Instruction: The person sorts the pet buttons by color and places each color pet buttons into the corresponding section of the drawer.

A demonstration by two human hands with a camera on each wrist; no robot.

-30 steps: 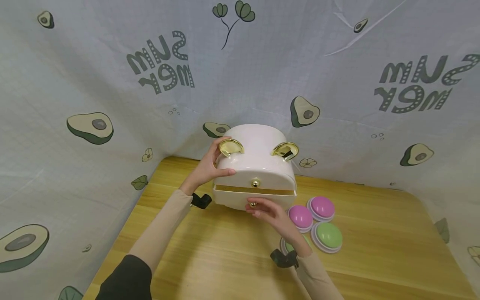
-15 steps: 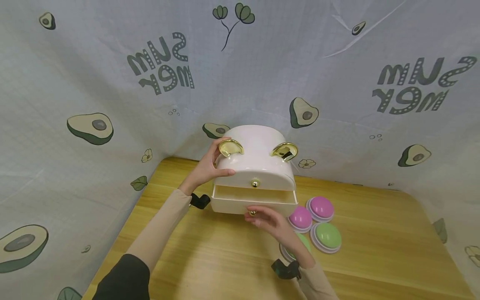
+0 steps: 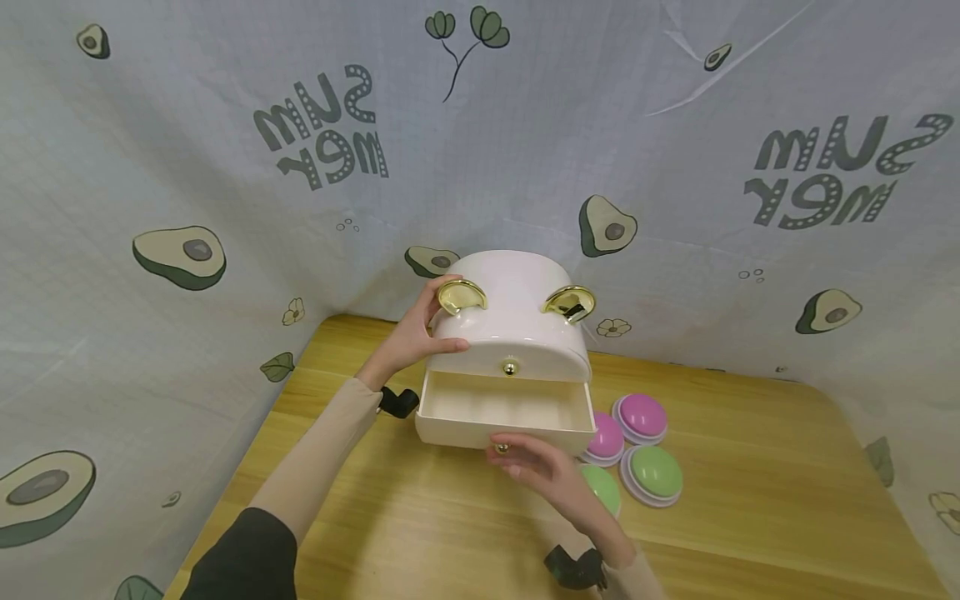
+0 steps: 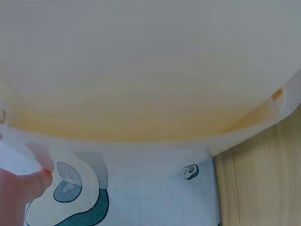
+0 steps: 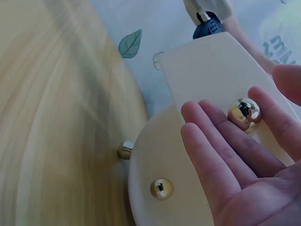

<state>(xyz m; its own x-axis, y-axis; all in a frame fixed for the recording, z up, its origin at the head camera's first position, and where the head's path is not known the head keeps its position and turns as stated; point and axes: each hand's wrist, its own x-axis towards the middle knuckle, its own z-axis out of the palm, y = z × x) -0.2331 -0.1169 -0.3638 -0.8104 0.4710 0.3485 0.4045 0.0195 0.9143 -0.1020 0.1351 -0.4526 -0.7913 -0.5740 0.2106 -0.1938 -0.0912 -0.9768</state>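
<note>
A glossy white drawer box [image 3: 513, 283] with two gold ear-shaped pieces [image 3: 462, 295] stands at the back of the table. My left hand [image 3: 408, 337] grips its left side, thumb on the front and fingers behind the near ear. Below a gold upper knob [image 3: 510, 367], the lower drawer [image 3: 457, 433] is pulled well out, and its inside shows bare. My right hand [image 3: 551, 477] holds the lower drawer's gold knob [image 5: 244, 115] between its fingers, palm turned up in the right wrist view. The left wrist view shows the pale box wall close up, with part of the left hand at lower left.
Several round domed pieces on white bases, pink [image 3: 643, 414] and green [image 3: 656, 471], lie right of the box; the right arm partly covers one. A cloth with avocado prints [image 3: 525, 167] hangs behind the wooden table [image 3: 750, 467].
The lower drawer has slid out toward me from a narrow gap to wide open, my right hand moving back with its knob. My left hand and the box body have stayed put.
</note>
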